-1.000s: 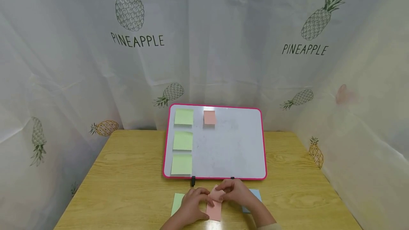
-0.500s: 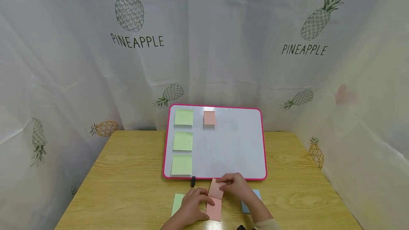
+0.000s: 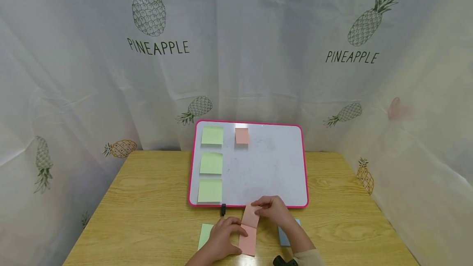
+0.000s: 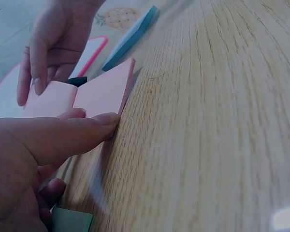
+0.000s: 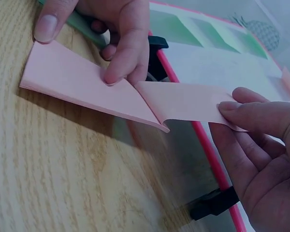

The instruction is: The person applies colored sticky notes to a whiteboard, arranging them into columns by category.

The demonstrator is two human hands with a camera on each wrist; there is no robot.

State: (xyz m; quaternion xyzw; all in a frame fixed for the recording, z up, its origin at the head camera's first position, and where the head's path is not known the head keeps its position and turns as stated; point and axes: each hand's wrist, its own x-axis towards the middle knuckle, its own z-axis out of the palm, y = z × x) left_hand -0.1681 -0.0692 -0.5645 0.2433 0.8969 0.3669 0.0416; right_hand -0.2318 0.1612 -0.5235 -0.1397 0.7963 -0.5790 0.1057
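Observation:
A pink sticky note pad point(image 3: 248, 244) lies on the table in front of the whiteboard. My left hand point(image 3: 223, 239) holds it by its edges, with thumb and fingertips on the pad in the right wrist view. The top pink sheet point(image 5: 188, 100) is lifted and folded back toward the board, still joined to the pad along the far edge. Between thumb and fingers, my right hand point(image 3: 273, 209) pinches the free end of that sheet. The whiteboard point(image 3: 266, 163) with a pink rim bears several green notes point(image 3: 211, 163) on its left and one pink note point(image 3: 242, 136) near the top.
A green pad point(image 3: 204, 235) lies left of the pink one, partly behind my left hand. To the right, a blue pad point(image 3: 283, 237) is partly covered by my right forearm. Black feet point(image 5: 215, 205) stick out under the board. A pineapple-print curtain point(image 3: 251, 52) hangs behind.
My right hand has moved up and away toward the board, drawing the pink sheet from curled to nearly flat. My left hand has stayed on the pad.

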